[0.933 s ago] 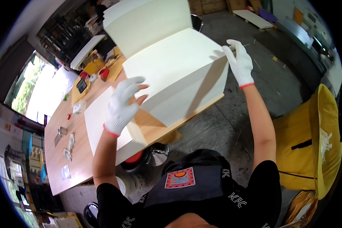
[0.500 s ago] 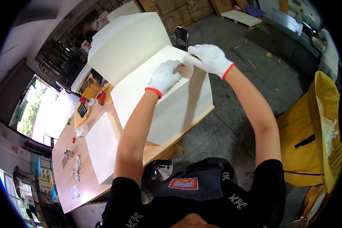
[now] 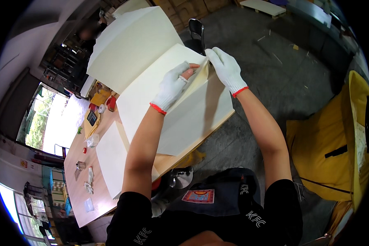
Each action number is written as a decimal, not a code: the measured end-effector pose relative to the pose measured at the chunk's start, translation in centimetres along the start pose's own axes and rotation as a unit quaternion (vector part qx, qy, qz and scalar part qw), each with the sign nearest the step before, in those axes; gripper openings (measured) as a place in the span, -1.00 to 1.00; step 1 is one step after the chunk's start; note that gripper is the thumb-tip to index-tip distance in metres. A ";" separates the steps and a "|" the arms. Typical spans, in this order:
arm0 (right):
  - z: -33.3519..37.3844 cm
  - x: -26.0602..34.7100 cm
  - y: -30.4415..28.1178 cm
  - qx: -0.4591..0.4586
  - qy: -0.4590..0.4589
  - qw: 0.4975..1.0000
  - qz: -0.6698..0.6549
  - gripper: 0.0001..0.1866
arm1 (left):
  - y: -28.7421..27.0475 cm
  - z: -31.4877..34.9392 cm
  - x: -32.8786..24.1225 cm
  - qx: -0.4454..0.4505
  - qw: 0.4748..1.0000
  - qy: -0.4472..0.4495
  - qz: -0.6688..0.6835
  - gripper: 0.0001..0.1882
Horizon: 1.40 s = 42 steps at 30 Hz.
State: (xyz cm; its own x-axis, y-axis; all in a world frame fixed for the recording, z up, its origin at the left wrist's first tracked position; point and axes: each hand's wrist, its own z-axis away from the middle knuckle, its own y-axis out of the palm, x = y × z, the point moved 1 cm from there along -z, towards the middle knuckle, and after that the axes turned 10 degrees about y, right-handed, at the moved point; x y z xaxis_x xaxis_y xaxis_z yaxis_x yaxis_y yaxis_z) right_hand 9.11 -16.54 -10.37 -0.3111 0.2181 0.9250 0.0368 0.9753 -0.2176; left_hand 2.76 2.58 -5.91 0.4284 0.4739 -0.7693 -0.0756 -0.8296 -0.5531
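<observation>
A tall stack of large cream-white paper sheets (image 3: 186, 125) stands on the wooden table in front of me. My left hand (image 3: 172, 85), in a white knit glove with bare thumb and fingertip showing, rests on top of it, fingers stretched toward the right edge. At the stack's far right corner, my right hand (image 3: 224, 69), also gloved, has its fingers pressed together on the edge of a lifted paper sheet (image 3: 199, 76). That sheet bends up between both hands. The right fingertips are partly hidden.
Behind rises another tall paper stack (image 3: 131, 47); a lower white stack (image 3: 112, 158) lies left. The table (image 3: 76, 194) also bears a calculator (image 3: 92, 118), a metal tin (image 3: 80, 165) and small items. A black chair (image 3: 196, 29) stands beyond, a yellow bag (image 3: 320, 139) right. Another person (image 3: 87, 35) is far back.
My right hand has closed on the sheet's edge and tipped more upright. The sheet's curled edge now stands up as a narrow fold. My left hand has slid slightly, and the view has shifted.
</observation>
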 end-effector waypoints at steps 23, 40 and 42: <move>-0.2 -0.6 0.6 -0.018 -0.005 0.999 0.027 -0.42 | 1.6 0.8 -2.2 -0.002 0.992 -0.055 -0.111 -0.62; 0.2 -0.2 0.2 -0.001 0.020 1.000 0.013 -0.42 | 1.6 1.0 -1.6 -0.053 0.989 0.051 -0.131 -0.63; 0.4 0.2 0.0 0.010 0.032 0.999 0.025 -0.41 | 1.7 1.0 -1.5 -0.073 0.992 0.048 -0.088 -0.62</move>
State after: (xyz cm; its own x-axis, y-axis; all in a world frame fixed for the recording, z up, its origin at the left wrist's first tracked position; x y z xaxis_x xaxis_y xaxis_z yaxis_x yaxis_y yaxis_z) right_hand 8.71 -16.47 -10.33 -0.2487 0.2693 0.9304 0.0315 0.9623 -0.2702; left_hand 1.07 0.81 -6.01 0.5085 0.5905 -0.6267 0.1357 -0.7737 -0.6189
